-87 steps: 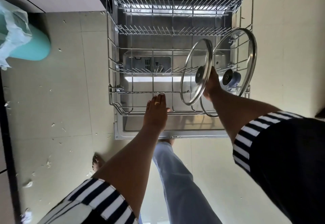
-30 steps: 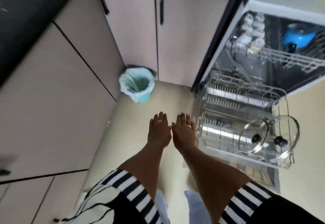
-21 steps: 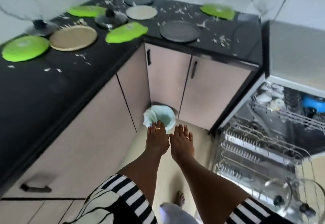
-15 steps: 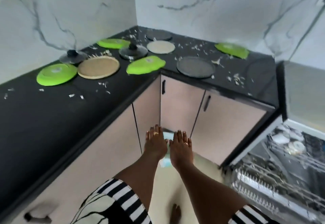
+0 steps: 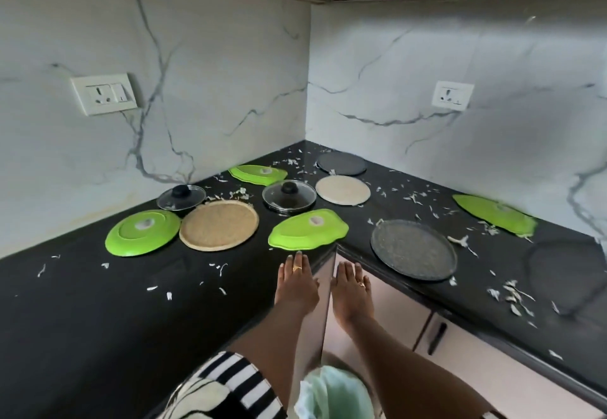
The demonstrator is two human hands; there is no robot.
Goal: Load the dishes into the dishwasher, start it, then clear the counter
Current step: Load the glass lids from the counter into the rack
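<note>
Left hand point(image 5: 295, 287): flat, palm down, fingers straight and close together, ring on one; holds nothing. It is over the inner corner edge of the counter point(image 5: 98, 303).
Right hand point(image 5: 351, 293): same pose, ringed, empty, just beside the left, in front of the cabinet doors point(image 5: 377, 316).
Near green plate point(image 5: 308, 229): at the inner corner edge, just beyond the left fingertips; pale patch at centre, nothing else on it.
Woven round tray point(image 5: 218, 224): left of it, bare.
Round green plate point(image 5: 143, 233): further left, touching the tray's rim.
Left glass lid point(image 5: 181, 196), right glass lid point(image 5: 289, 196): black knobs up, behind the tray.
Beige disc point(image 5: 342, 189), black disc point(image 5: 341, 163), back green plate point(image 5: 258, 174): toward the back corner.
Grey round plate point(image 5: 413, 249): right wing, at the front edge, bare.
Far green plate point(image 5: 496, 215): right wing, near the wall.
White scraps point(image 5: 512, 297): scattered across the counter.
Bin point(image 5: 335, 392): on the floor below the hands, pale green liner; contents cannot be told.
</note>
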